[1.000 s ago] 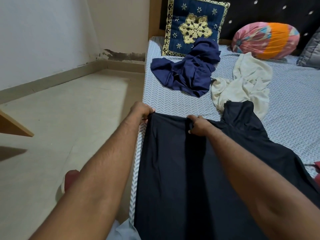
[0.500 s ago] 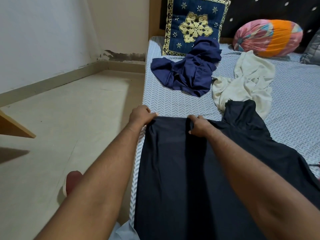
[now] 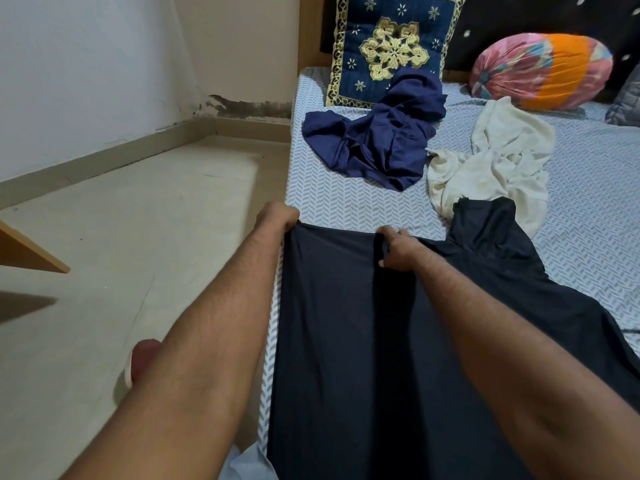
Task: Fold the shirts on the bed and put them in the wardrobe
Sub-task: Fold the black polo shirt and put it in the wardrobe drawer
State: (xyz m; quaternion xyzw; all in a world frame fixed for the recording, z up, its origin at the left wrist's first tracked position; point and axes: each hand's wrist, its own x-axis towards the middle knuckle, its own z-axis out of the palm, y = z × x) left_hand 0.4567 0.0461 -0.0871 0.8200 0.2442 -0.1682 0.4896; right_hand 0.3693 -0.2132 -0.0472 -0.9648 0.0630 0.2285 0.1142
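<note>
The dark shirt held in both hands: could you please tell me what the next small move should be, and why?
Probably draw the gripped edge taut and lay it flat on the bed. The left hand and right hand each pinch the dark shirt's far edge, cloth bunches at both grips, and its right side lies spread unfolded.

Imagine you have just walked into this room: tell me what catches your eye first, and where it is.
A dark shirt lies spread along the left edge of the bed, its far edge gripped by the left hand and the right hand. Beyond it lie a crumpled blue shirt and, to its right, a cream shirt. Farthest back sit a blue and gold cushion and a pink and orange bolster.
</note>
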